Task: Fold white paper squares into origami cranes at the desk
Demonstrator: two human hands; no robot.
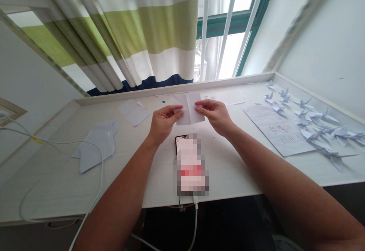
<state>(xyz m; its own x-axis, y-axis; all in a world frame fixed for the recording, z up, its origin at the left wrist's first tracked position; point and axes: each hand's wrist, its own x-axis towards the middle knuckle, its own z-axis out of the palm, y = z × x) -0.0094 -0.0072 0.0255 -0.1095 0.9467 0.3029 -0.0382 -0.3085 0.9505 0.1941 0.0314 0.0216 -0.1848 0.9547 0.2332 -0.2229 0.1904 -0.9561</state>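
A small white sheet of paper (pixel 189 113) with a crease down its middle is held up above the desk between my two hands. My left hand (pixel 165 121) pinches its left edge between thumb and fingers. On the opposite edge, my right hand (pixel 216 115) grips the paper the same way. Just below the hands lies a phone (pixel 191 152) with a lit, blurred screen and a white cable plugged into its lower end.
Folded paper cranes (pixel 310 114) crowd the right side, beside a written sheet (pixel 273 133). Stacked white papers (pixel 98 144) lie at left, with more sheets (pixel 134 111) behind. A white cable (pixel 102 167) crosses the left side. Curtains (pixel 142 34) hang behind the desk (pixel 228 171).
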